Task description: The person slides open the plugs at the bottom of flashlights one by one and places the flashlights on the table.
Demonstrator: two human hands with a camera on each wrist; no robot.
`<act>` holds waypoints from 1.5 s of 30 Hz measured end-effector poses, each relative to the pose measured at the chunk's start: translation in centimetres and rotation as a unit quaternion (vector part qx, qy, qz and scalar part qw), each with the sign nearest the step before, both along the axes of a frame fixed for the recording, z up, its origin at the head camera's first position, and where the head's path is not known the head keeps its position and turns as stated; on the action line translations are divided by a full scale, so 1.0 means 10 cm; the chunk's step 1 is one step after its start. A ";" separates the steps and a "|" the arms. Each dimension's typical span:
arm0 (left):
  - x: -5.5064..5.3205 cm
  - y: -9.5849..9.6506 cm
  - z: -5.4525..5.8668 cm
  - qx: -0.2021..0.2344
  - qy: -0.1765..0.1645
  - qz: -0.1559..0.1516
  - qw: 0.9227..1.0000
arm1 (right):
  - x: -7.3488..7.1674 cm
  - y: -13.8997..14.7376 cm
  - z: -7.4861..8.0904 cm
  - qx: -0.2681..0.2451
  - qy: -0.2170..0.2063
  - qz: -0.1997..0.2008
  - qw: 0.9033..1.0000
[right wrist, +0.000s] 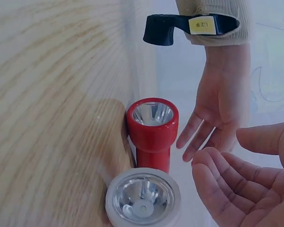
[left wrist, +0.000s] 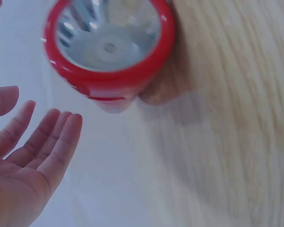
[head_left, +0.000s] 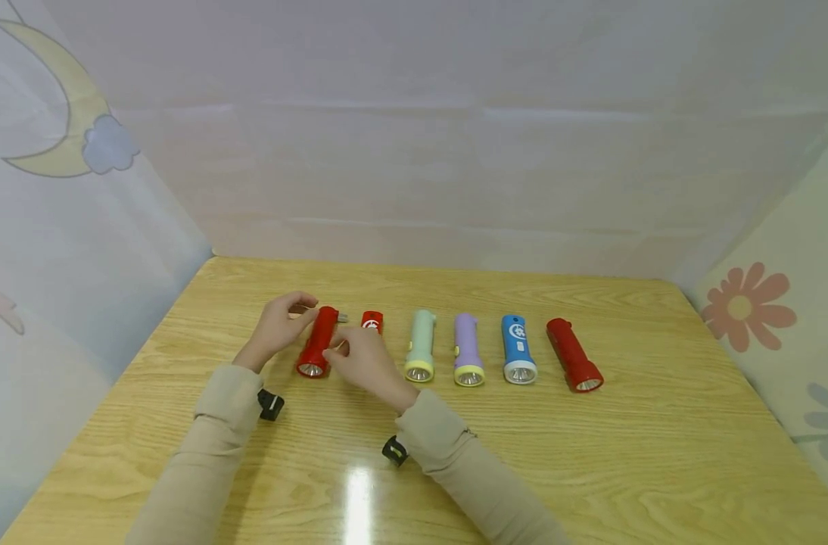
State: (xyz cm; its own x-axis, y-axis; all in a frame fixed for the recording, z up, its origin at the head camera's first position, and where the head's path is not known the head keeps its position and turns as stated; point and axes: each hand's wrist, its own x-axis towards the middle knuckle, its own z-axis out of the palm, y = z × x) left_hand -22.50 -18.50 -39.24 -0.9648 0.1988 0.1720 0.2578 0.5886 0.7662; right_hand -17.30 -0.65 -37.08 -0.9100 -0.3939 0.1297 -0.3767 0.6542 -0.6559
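Note:
A red flashlight [head_left: 319, 341] lies at the left end of a row, its lens toward me, with metal prongs [head_left: 342, 318] sticking out near its far end. My left hand [head_left: 278, 327] is beside its left side, fingers relaxed and apart from it in the left wrist view. Close to its right side is my right hand [head_left: 368, 362], loosely curled and holding nothing in the right wrist view [right wrist: 246, 184]. Behind the right hand lies a second red flashlight [head_left: 371, 321] with a white mark; the hand covers its front, while a white-rimmed lens [right wrist: 143, 201] shows in the right wrist view.
Rightward along the row lie a green flashlight [head_left: 422, 341], a purple flashlight [head_left: 466, 344], a blue flashlight [head_left: 518, 344] and another red flashlight [head_left: 572, 352], tilted. Black wrist-worn devices [head_left: 271, 406] hang below the sleeves. Patterned cloth walls [head_left: 441, 166] surround the wooden table [head_left: 632, 469].

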 end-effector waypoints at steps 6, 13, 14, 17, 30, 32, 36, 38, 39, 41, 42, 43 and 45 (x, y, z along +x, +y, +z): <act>0.13 0.05 0.08 0.026 0.015 -0.003 1.000 | 0.07 0.17 0.05 -0.035 -0.023 0.005 0.999; 0.25 0.10 0.13 0.046 0.013 -0.016 0.999 | 0.13 0.36 0.08 -0.029 -0.001 0.006 1.000; 0.26 0.11 0.14 0.046 0.012 -0.017 0.999 | 0.14 0.38 0.08 -0.028 0.003 0.004 1.000; 0.29 0.14 0.15 0.039 0.016 -0.020 0.999 | 0.15 0.45 0.07 -0.025 0.008 0.000 1.000; 0.42 0.19 0.18 0.029 0.024 -0.042 0.998 | 0.20 0.74 0.06 -0.019 0.010 -0.009 1.000; 0.42 0.19 0.17 0.032 0.027 -0.047 0.998 | 0.21 0.78 0.05 -0.015 0.008 -0.015 1.000; 0.42 0.23 0.16 0.042 0.026 -0.058 0.997 | 0.22 0.85 0.04 -0.021 0.007 -0.015 1.000; 0.42 0.25 0.16 0.045 0.024 -0.061 0.997 | 0.21 0.88 0.02 -0.024 0.011 -0.010 1.000; 0.41 0.26 0.16 0.046 0.023 -0.062 0.997 | 0.21 0.89 0.01 -0.026 0.012 -0.009 1.000; 0.40 0.27 0.16 0.045 0.023 -0.064 0.997 | 0.21 0.91 -0.01 -0.024 0.012 -0.005 1.000; 0.40 0.28 0.16 0.045 0.022 -0.065 0.997 | 0.21 0.92 -0.02 -0.024 0.013 -0.002 1.000; 0.40 0.29 0.16 0.043 0.021 -0.065 0.997 | 0.21 0.93 -0.02 -0.024 0.012 -0.001 1.000; 0.38 0.31 0.16 0.041 0.020 -0.065 0.997 | 0.21 0.94 -0.02 -0.024 0.010 0.000 1.000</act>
